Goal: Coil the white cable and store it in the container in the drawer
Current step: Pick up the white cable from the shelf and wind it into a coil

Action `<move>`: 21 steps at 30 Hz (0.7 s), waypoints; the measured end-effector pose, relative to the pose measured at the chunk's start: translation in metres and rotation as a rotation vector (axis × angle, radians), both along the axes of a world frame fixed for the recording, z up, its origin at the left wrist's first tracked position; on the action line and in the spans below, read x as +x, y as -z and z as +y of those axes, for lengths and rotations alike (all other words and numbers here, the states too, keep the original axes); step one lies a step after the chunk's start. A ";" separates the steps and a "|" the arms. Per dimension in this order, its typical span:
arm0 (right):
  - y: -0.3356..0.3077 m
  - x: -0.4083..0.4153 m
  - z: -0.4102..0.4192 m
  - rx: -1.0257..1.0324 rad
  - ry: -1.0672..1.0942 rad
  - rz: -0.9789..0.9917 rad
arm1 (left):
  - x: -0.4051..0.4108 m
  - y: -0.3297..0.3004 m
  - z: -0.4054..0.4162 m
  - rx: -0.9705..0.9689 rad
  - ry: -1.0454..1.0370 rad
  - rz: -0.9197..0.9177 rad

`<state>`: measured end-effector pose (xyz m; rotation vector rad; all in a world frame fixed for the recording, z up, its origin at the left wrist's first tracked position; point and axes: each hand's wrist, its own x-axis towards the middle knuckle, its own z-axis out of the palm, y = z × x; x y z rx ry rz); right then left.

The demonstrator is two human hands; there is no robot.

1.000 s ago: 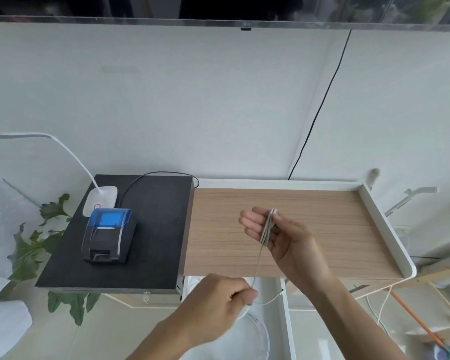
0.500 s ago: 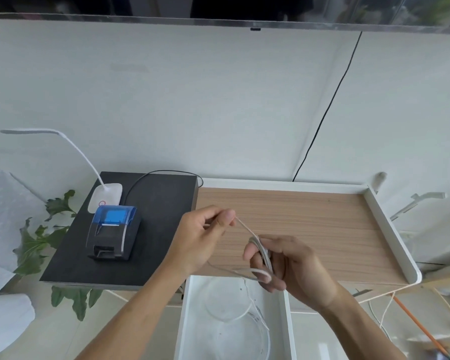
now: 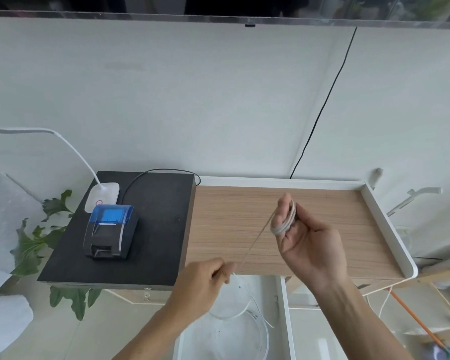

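My right hand [image 3: 308, 245] is raised over the wooden desk top [image 3: 229, 224], with several loops of the white cable [image 3: 287, 219] wound around its fingers. A taut strand runs from those loops down and left to my left hand [image 3: 205, 281], which pinches it near the desk's front edge. The cable's loose tail hangs past that hand into the open white drawer [image 3: 285, 318] below. A clear round container [image 3: 257, 339] sits in the drawer, partly hidden by my left forearm.
A black board [image 3: 156, 229] on the left carries a small printer with a blue lid [image 3: 111, 231] and a white desk lamp [image 3: 103, 194]. The desk has a raised white rim [image 3: 390, 229] at the right. A green plant [image 3: 34, 245] is at far left.
My left hand has swung from up beside the right hand down to the desk's front edge, drawing the strand taut. My right hand rose and now carries more loops.
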<state>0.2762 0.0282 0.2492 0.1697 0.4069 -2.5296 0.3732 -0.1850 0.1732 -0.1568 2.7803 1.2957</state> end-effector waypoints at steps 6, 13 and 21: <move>0.031 -0.018 -0.002 0.654 0.131 0.317 | 0.030 -0.062 0.020 -0.013 0.339 -0.077; 0.017 0.020 0.003 1.165 -0.333 0.745 | -0.004 -0.137 -0.025 -0.076 0.323 0.078; -0.011 0.027 0.005 0.986 -0.522 0.726 | -0.047 -0.087 -0.059 -0.129 0.060 0.244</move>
